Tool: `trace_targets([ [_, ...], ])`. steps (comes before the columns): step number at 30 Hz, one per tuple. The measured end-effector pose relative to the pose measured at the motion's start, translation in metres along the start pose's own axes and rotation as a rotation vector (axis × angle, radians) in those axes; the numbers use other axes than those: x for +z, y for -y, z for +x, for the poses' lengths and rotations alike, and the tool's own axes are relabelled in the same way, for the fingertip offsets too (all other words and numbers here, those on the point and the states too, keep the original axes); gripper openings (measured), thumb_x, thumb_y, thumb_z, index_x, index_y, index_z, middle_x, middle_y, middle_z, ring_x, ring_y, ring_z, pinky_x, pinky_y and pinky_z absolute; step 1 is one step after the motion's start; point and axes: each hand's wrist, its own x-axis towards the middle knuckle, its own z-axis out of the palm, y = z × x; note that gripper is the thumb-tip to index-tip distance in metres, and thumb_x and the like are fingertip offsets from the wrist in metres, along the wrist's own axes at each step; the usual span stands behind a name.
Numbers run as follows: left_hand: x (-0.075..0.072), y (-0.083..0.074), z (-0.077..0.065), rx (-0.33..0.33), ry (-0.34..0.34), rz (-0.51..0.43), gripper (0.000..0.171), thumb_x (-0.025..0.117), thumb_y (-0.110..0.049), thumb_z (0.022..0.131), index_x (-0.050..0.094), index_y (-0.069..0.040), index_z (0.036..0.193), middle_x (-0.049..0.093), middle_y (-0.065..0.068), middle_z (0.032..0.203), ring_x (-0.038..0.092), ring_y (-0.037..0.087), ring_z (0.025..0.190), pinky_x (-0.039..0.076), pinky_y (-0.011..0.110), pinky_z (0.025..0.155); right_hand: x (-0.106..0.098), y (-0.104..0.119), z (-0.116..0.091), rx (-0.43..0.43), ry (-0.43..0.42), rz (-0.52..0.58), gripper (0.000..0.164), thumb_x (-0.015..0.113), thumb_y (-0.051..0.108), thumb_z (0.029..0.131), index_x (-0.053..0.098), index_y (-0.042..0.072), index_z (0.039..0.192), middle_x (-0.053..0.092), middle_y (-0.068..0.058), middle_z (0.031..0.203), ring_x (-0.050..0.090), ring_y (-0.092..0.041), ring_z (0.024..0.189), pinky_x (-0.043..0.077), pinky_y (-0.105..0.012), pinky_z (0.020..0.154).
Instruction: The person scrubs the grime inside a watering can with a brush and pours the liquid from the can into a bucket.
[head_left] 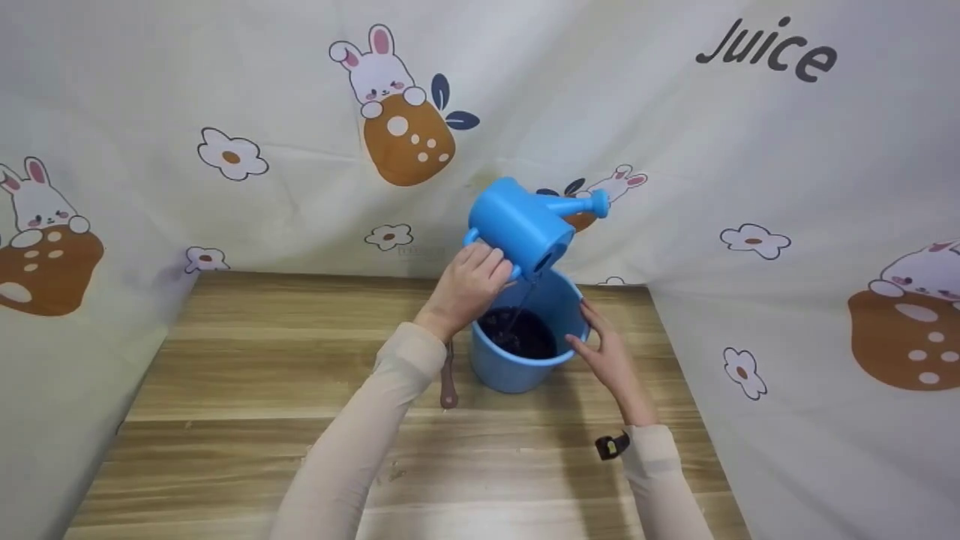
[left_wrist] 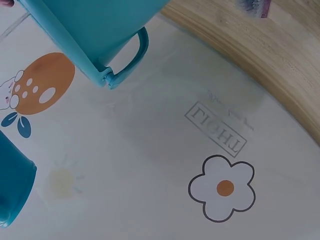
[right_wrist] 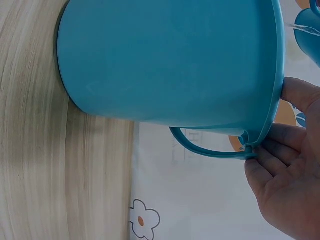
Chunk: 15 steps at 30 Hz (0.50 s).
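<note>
A bright blue watering can (head_left: 517, 225) is tipped over a light blue bucket (head_left: 510, 375), its long spout pointing right. My left hand (head_left: 469, 285) grips the can's handle. A thin water stream (head_left: 525, 300) runs from the can's open top into the bucket, where dark contents (head_left: 521, 334) show. The bucket stands upright, and my right hand (head_left: 604, 349) holds its right rim. From the right wrist view, the thumb lies over the rim and the other fingers are outside, close to the bucket's handle (right_wrist: 200, 150). Part of the can (left_wrist: 15, 180) shows in the left wrist view.
Left of the bucket, a brown handle (head_left: 448, 390) with a hole in its end lies on the wooden table (head_left: 300, 390). Purple-edged bristles (left_wrist: 255, 7) show in the left wrist view. A printed curtain (head_left: 285, 90) hangs behind and along both sides.
</note>
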Motion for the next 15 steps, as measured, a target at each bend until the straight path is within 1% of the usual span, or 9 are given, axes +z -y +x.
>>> trace_targets([
  [5,-0.0017,-0.0001,0.0019,0.008,0.023,0.013,0.024,0.054,-0.028,0.104,0.059,-0.008,0.090,0.061,0.006,0.087,0.057,0.021,0.086,0.050,0.033,0.089,0.0008,-0.0007,0.0001,-0.011,-0.011,-0.002,0.061,0.073,0.013,0.091,0.046,-0.006,0.143,0.040,-0.022,0.155,0.041,-0.042,0.141,0.031,-0.056,0.116],
  [9,-0.0033,0.0004,0.0033,0.011,0.036,0.011,0.026,0.053,-0.029,0.104,0.059,-0.008,0.090,0.061,0.006,0.087,0.057,0.021,0.087,0.050,0.033,0.090,0.0012,-0.0020,0.0000,-0.026,-0.019,-0.006,0.060,0.073,0.011,0.090,0.047,-0.008,0.141,0.041,-0.024,0.153,0.041,-0.043,0.140,0.031,-0.057,0.115],
  [12,-0.0043,0.0008,0.0047,0.012,0.034,0.004,0.026,0.053,-0.029,0.104,0.059,-0.008,0.090,0.060,0.006,0.087,0.057,0.021,0.086,0.050,0.033,0.089,0.0014,-0.0012,-0.0002,-0.035,-0.023,-0.002,0.060,0.073,0.011,0.090,0.047,-0.009,0.140,0.041,-0.025,0.152,0.042,-0.044,0.139,0.032,-0.057,0.115],
  [15,-0.0047,0.0011,0.0062,0.017,0.019,-0.002,0.025,0.054,-0.028,0.104,0.059,-0.008,0.090,0.060,0.006,0.086,0.057,0.022,0.086,0.050,0.034,0.088,0.0013,-0.0010,-0.0001,-0.028,-0.021,-0.012,0.060,0.073,0.012,0.090,0.047,-0.008,0.141,0.041,-0.025,0.152,0.043,-0.044,0.139,0.032,-0.057,0.115],
])
